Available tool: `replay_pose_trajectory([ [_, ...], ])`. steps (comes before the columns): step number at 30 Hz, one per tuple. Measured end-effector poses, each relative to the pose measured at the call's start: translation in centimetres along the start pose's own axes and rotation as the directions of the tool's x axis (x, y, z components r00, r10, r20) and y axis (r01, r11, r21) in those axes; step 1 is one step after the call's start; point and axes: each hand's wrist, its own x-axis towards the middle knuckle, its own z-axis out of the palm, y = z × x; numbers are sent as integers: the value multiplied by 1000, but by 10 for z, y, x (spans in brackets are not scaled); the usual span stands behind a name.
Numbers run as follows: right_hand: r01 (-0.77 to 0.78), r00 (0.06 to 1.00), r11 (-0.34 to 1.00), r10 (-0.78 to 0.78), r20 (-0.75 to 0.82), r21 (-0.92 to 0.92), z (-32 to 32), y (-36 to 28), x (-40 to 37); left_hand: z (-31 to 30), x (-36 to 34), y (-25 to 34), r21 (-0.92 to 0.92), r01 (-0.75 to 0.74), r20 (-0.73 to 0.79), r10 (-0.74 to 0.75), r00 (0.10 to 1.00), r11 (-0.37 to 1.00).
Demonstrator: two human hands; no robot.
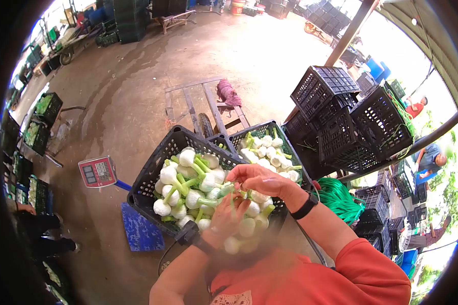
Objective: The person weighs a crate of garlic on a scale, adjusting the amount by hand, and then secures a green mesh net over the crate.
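Note:
My left hand [226, 217] and my right hand [259, 180] meet above a black crate [148, 173] of white bulbs [169, 175] with cut green stalks, which look like fresh garlic. The fingers of both hands are bent and pinched close together. A thin, pale green bit shows between them, too small and blurred to name. Several bulbs lie directly under and around my hands. Just beyond my right hand, a second black crate [276, 125] holds more of the same bulbs.
A scale display [97, 172] on a blue post stands left, above a blue platform [141, 229]. Green strips [336, 199] lie bundled right. Stacked black crates [336, 129] rise behind them. A cart frame [191, 108] lies ahead. Other people are at the right and left edges.

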Motion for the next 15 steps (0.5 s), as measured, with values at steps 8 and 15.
replay_pose_trajectory([
  [8,28,937,966,-115,-331,-256,-7,27,-5,-7,7,5,40,-40,-27,41,999,998],
  [15,-17,962,930,-85,-260,-368,-8,31,-7,-8,9,5,35,-50,-47,52,998,998],
])
